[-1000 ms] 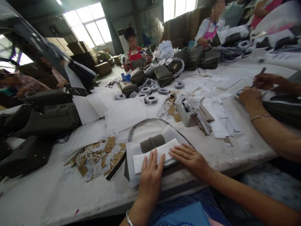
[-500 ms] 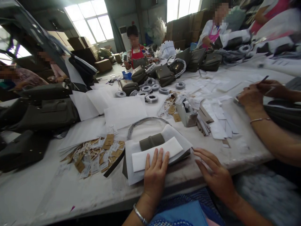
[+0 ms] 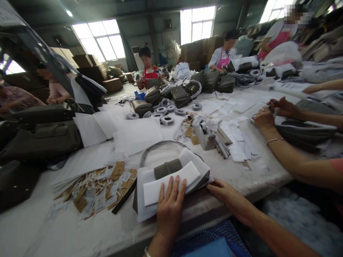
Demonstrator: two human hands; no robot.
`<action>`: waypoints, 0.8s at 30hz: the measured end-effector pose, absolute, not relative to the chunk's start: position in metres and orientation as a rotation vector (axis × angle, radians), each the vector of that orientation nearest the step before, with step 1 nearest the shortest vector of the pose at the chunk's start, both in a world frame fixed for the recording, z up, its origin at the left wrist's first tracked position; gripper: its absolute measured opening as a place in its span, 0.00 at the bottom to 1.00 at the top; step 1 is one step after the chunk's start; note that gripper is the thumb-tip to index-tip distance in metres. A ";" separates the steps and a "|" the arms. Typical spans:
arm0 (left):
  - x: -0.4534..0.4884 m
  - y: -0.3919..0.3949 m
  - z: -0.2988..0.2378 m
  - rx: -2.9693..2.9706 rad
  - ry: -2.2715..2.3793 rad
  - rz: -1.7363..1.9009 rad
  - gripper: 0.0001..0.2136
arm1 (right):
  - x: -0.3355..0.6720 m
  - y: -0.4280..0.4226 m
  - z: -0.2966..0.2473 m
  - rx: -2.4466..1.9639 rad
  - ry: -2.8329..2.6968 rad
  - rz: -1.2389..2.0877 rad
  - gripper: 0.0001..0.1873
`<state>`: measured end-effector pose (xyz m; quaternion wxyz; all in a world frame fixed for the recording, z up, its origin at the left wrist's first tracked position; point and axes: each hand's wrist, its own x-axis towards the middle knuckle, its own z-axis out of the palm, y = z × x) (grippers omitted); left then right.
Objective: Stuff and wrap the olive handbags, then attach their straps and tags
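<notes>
Returned since a moment ago to the right corner of the olive bag (image 3: 168,168): right hand (image 3: 225,196), open, fingertips touching. Left hand (image 3: 168,208) spread flat, pressing white paper strip (image 3: 171,182) onto it at near table (image 3: 249,184) edge. Best pressed evenly, keeping paper smooth. Paper tags (image 3: 107,185) left.

Right hand (image 3: 224,195) back at bag (image 3: 167,168) corner

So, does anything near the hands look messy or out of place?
Yes: the string tags lie in a scattered heap, at all angles, left of the grey bag. The bag, under the left hand, lies flat in its white paper.
</notes>
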<state>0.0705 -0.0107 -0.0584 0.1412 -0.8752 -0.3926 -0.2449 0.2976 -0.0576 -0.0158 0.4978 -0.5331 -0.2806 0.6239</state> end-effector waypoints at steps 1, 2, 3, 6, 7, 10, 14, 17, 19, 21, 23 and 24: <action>0.067 -0.011 -0.058 -2.521 -1.122 -0.740 0.23 | 0.294 -0.058 -0.012 -1.232 -0.638 1.552 0.25; 0.064 -0.011 -0.058 -2.518 -1.107 -0.769 0.23 | 0.290 -0.058 -0.010 -1.174 -0.585 1.581 0.25; 0.062 -0.010 -0.058 -2.512 -1.094 -0.799 0.24 | 0.286 -0.059 -0.009 -1.122 -0.528 1.597 0.26; 0.057 -0.009 -0.059 -2.509 -1.064 -0.827 0.24 | 0.272 -0.057 -0.009 -1.013 -0.387 1.589 0.24; 0.057 -0.008 -0.060 -2.510 -1.059 -0.826 0.23 | 0.267 -0.056 -0.009 -0.999 -0.350 1.575 0.23; 0.058 -0.007 -0.064 -2.513 -1.065 -0.831 0.23 | 0.257 -0.053 -0.009 -0.997 -0.268 1.518 0.25; 0.060 -0.006 -0.072 -2.511 -1.083 -0.883 0.25 | 0.250 -0.050 -0.005 -1.002 -0.228 1.496 0.30; 0.060 -0.004 -0.075 -2.495 -1.090 -0.903 0.27 | 0.247 -0.049 -0.003 -1.002 -0.258 1.488 0.28; 0.059 -0.003 -0.074 -2.487 -1.087 -0.875 0.26 | 0.250 -0.050 -0.004 -1.010 -0.341 1.476 0.25; 0.058 -0.001 -0.071 -2.488 -1.075 -0.842 0.26 | 0.263 -0.053 -0.005 -1.103 -0.570 1.491 0.23; 0.058 0.000 -0.068 -2.486 -1.063 -0.821 0.26 | 0.290 -0.055 -0.008 -1.227 -0.869 1.543 0.25; 0.059 0.000 -0.067 -2.486 -1.054 -0.817 0.26 | 0.310 -0.055 -0.010 -1.302 -1.048 1.533 0.25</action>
